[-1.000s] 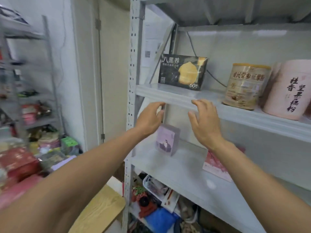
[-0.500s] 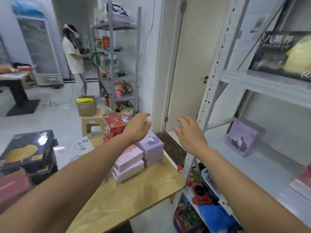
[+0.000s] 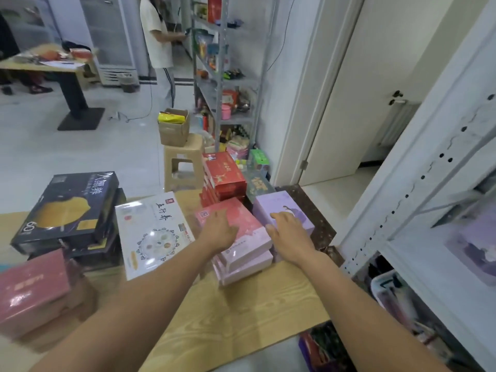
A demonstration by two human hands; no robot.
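The person's left hand [image 3: 218, 232] covers the near-left part of the top pink box [image 3: 248, 224], so its fingertips are hard to see & contact can't be told; the fingers look loose, gripping nothing. The right hand [image 3: 291, 234] is over the purple box [image 3: 279, 204], just right of the pink stack [image 3: 241, 267], fingers straight, holding nothing; touching or not is unclear. Pink stack: 2 boxes seen, on the wooden table [image 3: 241, 312]. Purple: 1 seen, lower part hidden. Behind the stack, red boxes [image 3: 225, 173], count unclear. Left of it, 1 white flat box [image 3: 153, 232], then min. 2 black boxes [image 3: 67, 208].
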